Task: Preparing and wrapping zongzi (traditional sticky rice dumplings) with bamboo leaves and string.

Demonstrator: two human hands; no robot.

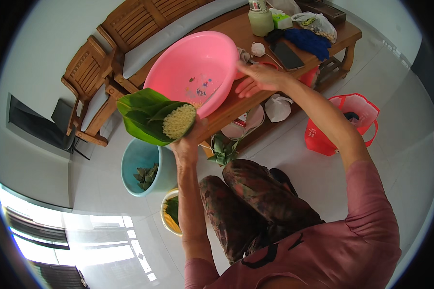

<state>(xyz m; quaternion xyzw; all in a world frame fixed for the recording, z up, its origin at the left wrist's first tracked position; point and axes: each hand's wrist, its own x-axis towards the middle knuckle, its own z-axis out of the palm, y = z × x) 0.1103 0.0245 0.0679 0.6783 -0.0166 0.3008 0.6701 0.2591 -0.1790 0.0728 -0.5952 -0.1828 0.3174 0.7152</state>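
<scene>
My left hand (188,146) holds several broad green leaves (143,115) folded into a cup. White rice grains (179,121) fill the open side of that cup, which is in front of the near left rim of a large pink plastic basin (202,47). A few grains lie at the basin's near edge, and a printed pattern shows on its bottom. My right hand (260,79) is at the basin's right rim, with its fingers spread and nothing seen in them. Whether its thumb touches the rim is hard to tell.
The wooden table (220,121) bears a phone (287,56), a dark blue cloth (307,41) and a vacuum flask (260,21). On the floor stand a light blue bucket (130,177) with leaf-wrapped bundles (146,177), a yellow basket (171,220) and a red bag (320,139). Leaf-wrapped bundles (222,150) hang beside my knees.
</scene>
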